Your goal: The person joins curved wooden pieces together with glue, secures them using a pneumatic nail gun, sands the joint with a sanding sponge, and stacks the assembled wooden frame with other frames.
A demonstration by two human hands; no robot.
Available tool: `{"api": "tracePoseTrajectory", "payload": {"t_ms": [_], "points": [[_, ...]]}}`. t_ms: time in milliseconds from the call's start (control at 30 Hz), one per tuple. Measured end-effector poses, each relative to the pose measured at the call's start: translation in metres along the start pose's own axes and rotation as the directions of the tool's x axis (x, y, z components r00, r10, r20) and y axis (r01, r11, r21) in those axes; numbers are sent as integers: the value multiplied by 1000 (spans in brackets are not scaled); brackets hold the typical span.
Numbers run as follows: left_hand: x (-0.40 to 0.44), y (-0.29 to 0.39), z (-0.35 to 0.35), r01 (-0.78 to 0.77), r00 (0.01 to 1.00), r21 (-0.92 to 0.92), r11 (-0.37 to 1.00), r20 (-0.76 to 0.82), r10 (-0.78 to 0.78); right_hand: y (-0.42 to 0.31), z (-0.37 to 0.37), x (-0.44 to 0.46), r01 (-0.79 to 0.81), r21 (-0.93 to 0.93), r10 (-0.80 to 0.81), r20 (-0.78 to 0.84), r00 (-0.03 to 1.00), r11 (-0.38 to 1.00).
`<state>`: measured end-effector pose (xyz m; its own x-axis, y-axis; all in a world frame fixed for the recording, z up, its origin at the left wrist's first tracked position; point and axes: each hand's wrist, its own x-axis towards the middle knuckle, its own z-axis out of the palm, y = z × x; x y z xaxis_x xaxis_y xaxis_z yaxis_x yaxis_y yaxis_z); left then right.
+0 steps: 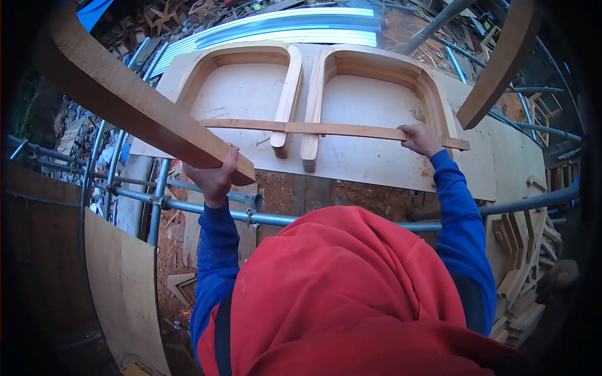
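Note:
Two U-shaped wooden frames, one on the left (pixel 290 94) and one on the right (pixel 315 94), lie side by side on a pale board (pixel 376 169). A thin wooden strip (pixel 357 129) crosses both near their open ends. My right hand (pixel 421 139) grips this strip close to its right end. My left hand (pixel 215 178) has its fingers around the lower end of a thick wooden beam (pixel 144 106), which rises toward the upper left. The strip's left end meets or passes behind that beam; which one I cannot tell.
A curved wooden piece (pixel 501 69) hangs in view at the upper right. Metal pipes (pixel 276 219) run between my body and the board. Corrugated sheets (pixel 276 28) lie beyond it. Cut wood pieces (pixel 517 250) are stacked at the right, and a curved panel (pixel 122 276) stands at the lower left.

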<state>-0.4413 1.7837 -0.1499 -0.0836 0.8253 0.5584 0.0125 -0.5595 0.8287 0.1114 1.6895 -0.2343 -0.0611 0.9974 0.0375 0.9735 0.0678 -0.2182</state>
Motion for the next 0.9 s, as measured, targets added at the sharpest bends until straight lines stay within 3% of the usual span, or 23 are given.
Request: {"api": "tracePoseTrajectory", "payload": {"t_ms": [67,167,200,300,367,433,500,600,633,700,800,900], "points": [[7,4,9,-12,1000,-58,998,-29,11,-2,1,-2,-51,31,50,47,998,998],[15,12,16,-19,999,-44,999,-29,17,-10,-6,-21,-168,192,180,-48,982,967],[19,12,16,-58,998,-32,998,1,58,-6,-11,-30,-157,161,179,-133,975,974],[29,21,18,-59,997,14,998,58,58,7,-41,-71,-398,231,414,-23,910,888],[34,25,20,-45,999,-34,998,27,46,29,-54,-118,-615,624,603,272,750,483],[34,34,23,-44,999,-139,989,-8,44,17,-80,-161,-651,726,716,331,614,222],[33,33,13,10,996,-135,991,86,1,30,-90,-215,-607,795,760,384,524,17],[25,30,8,99,985,-122,988,155,-79,22,-110,-276,-293,954,867,90,490,67],[20,27,9,112,983,-128,985,157,-91,14,-125,-287,-183,973,839,-17,543,138],[10,20,12,134,979,-143,981,173,-109,-41,-158,-268,82,960,788,-266,555,266],[-8,20,16,217,946,-115,969,269,-180,-77,-183,-253,376,907,698,-394,598,190],[-25,2,17,192,891,124,974,394,-226,-106,-177,-234,236,906,684,-420,597,350]]}}
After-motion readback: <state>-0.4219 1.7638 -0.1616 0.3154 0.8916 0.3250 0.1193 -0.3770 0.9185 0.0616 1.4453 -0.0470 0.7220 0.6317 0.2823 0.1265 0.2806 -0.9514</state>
